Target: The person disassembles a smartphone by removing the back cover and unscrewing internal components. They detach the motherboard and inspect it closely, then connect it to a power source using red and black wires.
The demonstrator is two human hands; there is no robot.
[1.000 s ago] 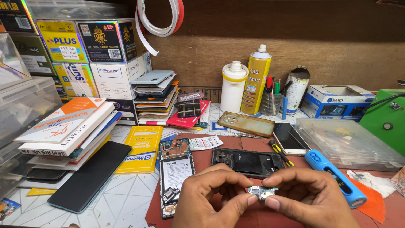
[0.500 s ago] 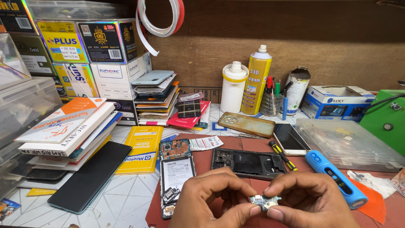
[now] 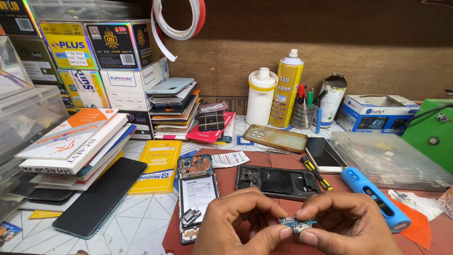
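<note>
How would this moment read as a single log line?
left hand: pinches small circuit board | right hand: pinches its other end | opened phone: on red mat, left | blue tool: right

Phone repair workshop: opened phone, spray can, screwdriver.

Bench colours, mostly yellow, blue, red

Board: teal-blue w/ silver bits. Mat: dull red-brown. Driver: bright blue. Can: yellow, white cap. Bottle: white, yellow band. Tape: red & white. Pouch: yellow w/ blue strip. Open phone: black frame, white battery label. Case: olive-brown. Box at rt: green. Tabletop: white w/ thin grey triangle lines.
</note>
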